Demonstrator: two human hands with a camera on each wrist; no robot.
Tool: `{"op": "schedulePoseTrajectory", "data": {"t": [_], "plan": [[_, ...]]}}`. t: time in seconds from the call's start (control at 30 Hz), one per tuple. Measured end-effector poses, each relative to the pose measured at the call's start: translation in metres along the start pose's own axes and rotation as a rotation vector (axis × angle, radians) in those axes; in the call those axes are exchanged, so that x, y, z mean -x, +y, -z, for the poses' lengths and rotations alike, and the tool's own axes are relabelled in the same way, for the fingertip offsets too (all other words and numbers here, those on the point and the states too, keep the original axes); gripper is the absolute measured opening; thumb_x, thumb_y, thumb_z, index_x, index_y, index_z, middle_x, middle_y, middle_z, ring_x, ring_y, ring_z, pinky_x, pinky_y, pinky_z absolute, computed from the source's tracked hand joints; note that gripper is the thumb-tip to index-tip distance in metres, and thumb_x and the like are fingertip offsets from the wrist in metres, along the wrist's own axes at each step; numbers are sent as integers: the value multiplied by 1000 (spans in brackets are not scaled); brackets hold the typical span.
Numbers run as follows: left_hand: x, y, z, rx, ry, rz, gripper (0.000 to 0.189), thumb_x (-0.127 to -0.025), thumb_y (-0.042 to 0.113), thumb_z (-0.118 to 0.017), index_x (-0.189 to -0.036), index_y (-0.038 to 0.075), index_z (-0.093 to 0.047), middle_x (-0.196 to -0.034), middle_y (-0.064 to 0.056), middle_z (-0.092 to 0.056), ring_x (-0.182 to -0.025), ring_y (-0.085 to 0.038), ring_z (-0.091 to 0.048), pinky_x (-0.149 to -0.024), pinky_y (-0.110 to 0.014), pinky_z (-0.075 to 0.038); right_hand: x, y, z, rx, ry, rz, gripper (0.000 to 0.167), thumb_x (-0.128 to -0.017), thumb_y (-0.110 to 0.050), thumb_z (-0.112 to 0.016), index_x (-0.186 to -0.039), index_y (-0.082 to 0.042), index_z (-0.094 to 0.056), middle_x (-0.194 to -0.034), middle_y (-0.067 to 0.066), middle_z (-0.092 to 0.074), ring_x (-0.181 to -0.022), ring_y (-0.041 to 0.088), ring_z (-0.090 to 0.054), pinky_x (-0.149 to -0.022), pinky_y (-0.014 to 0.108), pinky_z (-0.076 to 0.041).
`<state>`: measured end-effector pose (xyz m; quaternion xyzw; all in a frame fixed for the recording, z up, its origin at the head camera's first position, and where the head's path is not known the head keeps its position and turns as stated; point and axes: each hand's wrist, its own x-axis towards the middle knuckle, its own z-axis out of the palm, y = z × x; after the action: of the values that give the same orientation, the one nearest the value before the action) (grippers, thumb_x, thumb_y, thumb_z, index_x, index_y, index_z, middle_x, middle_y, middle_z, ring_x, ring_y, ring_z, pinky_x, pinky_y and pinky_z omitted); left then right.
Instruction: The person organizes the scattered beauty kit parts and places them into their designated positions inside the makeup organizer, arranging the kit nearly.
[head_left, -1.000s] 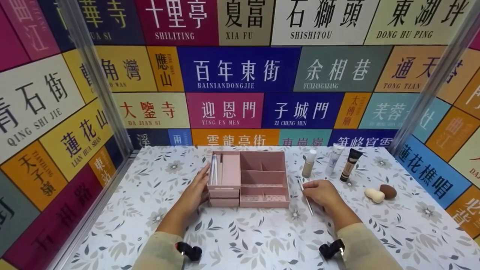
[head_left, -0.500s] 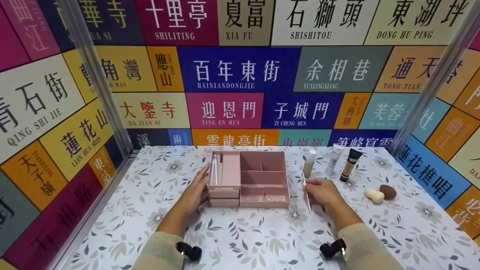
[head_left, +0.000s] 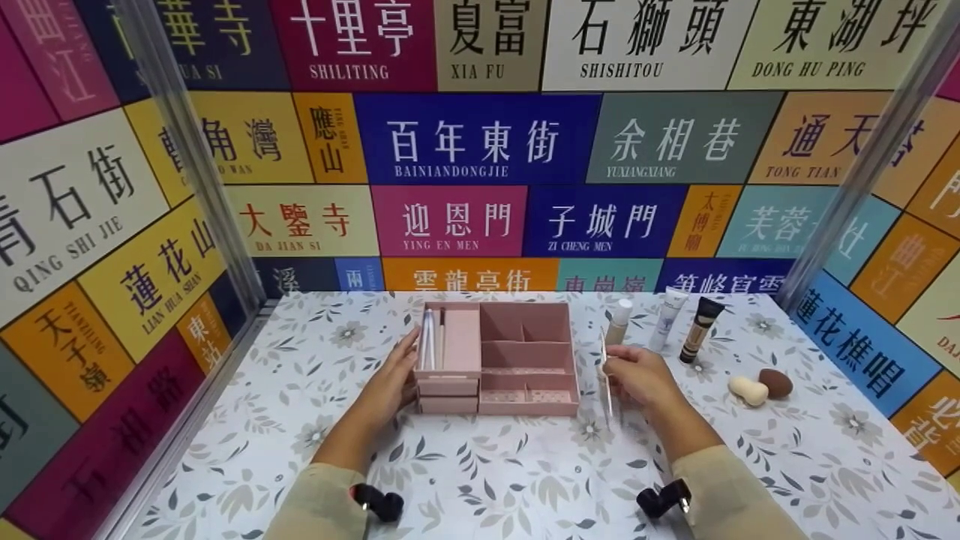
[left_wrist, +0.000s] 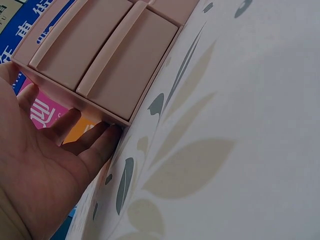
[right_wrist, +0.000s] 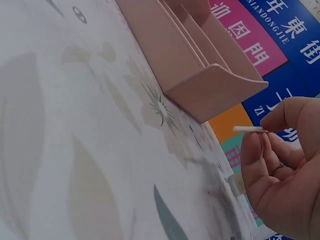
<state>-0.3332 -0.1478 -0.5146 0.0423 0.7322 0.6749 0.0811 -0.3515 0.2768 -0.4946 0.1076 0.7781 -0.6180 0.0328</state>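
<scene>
A pink desk organizer (head_left: 527, 358) stands mid-table, with two drawers (left_wrist: 122, 55) at its left front and divided compartments on its right. Several slim pens or brushes (head_left: 429, 341) lie in its upper left tray. My left hand (head_left: 390, 382) rests against the organizer's left side; in the left wrist view its fingertips (left_wrist: 111, 135) lie along the side wall with the palm away from it. Right of the organizer, my right hand (head_left: 641, 375) pinches a thin white stick (head_left: 606, 382) between thumb and fingers. The stick points away from me, and its pale near end (right_wrist: 245, 129) shows in the right wrist view.
Behind my right hand stand a small bottle (head_left: 619, 322) with a white cap, a white tube (head_left: 666, 322) and a black-and-tan tube (head_left: 697, 334). Farther right sit a cream sponge (head_left: 748, 391) and a brown sponge (head_left: 777, 383). Sign-printed walls (head_left: 480, 142) enclose the table.
The white stick has come up off the table in my right hand and moved slightly away from me and to the left. The left hand and organizer have stayed put.
</scene>
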Motion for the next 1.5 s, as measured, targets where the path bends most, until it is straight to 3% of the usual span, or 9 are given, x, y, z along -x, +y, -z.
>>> {"op": "schedulePoseTrajectory", "data": {"t": [0.4,0.67,0.87,1.03,1.33,1.5], "plan": [[0,0,0,0,0,-8,54,-114,51,-38,-167,51,-28,-181,-9,-19,-160,-44,-35,-129,-61,-35,14,-20,-14,-115,-73,-5,41,-104,-15,-61,-144,-3,-60,-102,1,-68,-81,16,-69,-68,25,-61],[0,-2,2,30,-33,-23,58,-114,52,-39,-169,46,-24,-181,-9,-16,-161,-44,-32,-129,-64,-34,26,-31,-21,-152,-84,27,47,-97,-9,-63,-144,-4,-61,-100,0,-68,-73,14,-67,-66,25,-62],[0,-1,3,3,-16,-13,56,-114,54,-40,-168,49,-26,-180,-7,-20,-162,-44,-32,-128,-66,-34,35,-37,-27,-153,-84,62,48,-97,-9,-63,-144,-4,-62,-109,6,-68,-81,19,-71,-74,31,-65],[1,0,1,-4,-10,-4,56,-114,53,-39,-168,49,-27,-180,-8,-21,-160,-44,-34,-128,-64,-35,43,-44,-35,-160,-109,113,47,-99,-8,-60,-146,-1,-60,-104,3,-70,-78,18,-69,-66,27,-61],[1,0,1,-4,-9,23,54,-114,52,-38,-166,53,-26,-180,-6,-20,-159,-42,-38,-128,-60,-37,56,-57,-57,-194,-203,180,47,-98,-3,-65,-145,0,-61,-101,0,-72,-80,16,-68,-71,29,-62],[1,1,1,7,-16,5,55,-114,52,-38,-167,50,-25,-180,-8,-19,-159,-43,-38,-128,-61,-37,60,-66,-77,-257,-282,190,47,-98,0,-66,-145,4,-60,-101,2,-69,-79,16,-66,-73,29,-63]]}}
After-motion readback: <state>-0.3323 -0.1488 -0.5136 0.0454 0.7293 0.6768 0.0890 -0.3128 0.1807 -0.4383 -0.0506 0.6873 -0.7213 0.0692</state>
